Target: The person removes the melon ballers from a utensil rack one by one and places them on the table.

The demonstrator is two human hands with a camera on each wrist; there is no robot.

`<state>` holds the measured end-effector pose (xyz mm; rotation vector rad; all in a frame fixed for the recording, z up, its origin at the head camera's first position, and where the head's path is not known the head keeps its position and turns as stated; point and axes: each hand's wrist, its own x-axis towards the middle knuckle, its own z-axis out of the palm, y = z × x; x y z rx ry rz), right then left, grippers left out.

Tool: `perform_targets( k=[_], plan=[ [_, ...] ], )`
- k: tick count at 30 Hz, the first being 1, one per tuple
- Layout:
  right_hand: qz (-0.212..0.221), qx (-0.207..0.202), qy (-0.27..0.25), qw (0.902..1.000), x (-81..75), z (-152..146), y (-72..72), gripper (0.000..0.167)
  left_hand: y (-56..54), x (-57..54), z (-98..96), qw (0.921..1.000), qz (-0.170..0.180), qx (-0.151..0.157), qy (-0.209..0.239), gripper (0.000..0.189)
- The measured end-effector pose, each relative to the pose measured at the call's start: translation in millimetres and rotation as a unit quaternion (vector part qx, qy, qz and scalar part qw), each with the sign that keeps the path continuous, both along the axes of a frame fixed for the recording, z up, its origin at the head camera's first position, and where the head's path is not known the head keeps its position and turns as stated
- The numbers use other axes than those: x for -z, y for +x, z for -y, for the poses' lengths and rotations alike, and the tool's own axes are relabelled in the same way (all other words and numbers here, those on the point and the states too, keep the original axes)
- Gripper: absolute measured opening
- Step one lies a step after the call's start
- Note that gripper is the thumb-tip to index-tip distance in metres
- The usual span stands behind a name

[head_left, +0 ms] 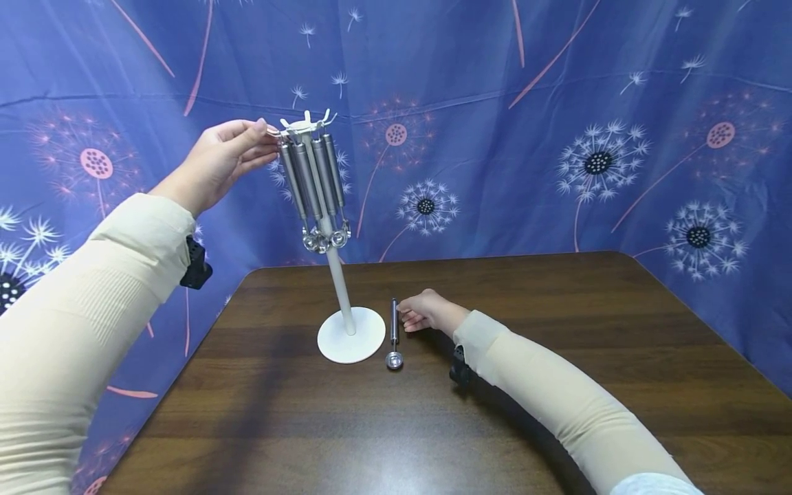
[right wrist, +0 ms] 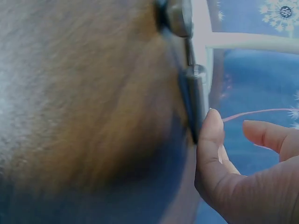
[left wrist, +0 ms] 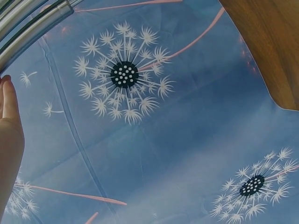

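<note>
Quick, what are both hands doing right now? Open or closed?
Left hand: closed, seemingly pinching the white stand near its top.
Right hand: open, right by the metal spoon, not gripping it.

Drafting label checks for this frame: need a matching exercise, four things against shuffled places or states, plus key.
Things:
1. Left hand
2. Right hand
3. Loose utensil
4. Stand base

Places or states:
A. White and round
B. Low, beside the loose utensil's handle
C. Raised, at the hooks
D. Metal, lying on the table

Pairs: 1-C; 2-B; 3-D; 4-A
</note>
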<state>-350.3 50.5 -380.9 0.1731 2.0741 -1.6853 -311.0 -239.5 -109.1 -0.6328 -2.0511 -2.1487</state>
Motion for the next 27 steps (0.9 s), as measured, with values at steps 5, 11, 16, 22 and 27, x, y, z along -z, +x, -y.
perform_targets(
  k=[5, 11, 16, 22, 27],
  plan=[
    [-0.013, -0.008, -0.013, 0.9998, -13.4, 2, 0.6, 0.033, 0.8, 0.0, 1.9, 0.9998, 0.0, 0.015, 0.014, 0.02],
    [-0.029, -0.006, -0.037, 0.9989, -33.4, 4, 0.6, 0.033, 3.5, -1.1, 2.9, 1.0, -0.002, 0.007, -0.006, 0.022],
    [-0.045, -0.001, -0.073, 0.9963, -53.9, 6, -0.7, 0.031, 4.6, -3.5, 1.2, 0.9997, -0.004, 0.0, -0.022, 0.022],
    [-0.091, -0.008, -0.13, 0.9873, -79.3, 11, -1.3, 0.036, 6.9, -6.0, 0.7, 0.9996, 0.002, -0.002, -0.028, 0.036],
    [-0.137, -0.031, -0.13, 0.9815, -104.1, 15, 2.8, 0.036, 7.0, -8.3, 2.1, 0.9998, 0.015, 0.01, -0.011, 0.045]
  ],
)
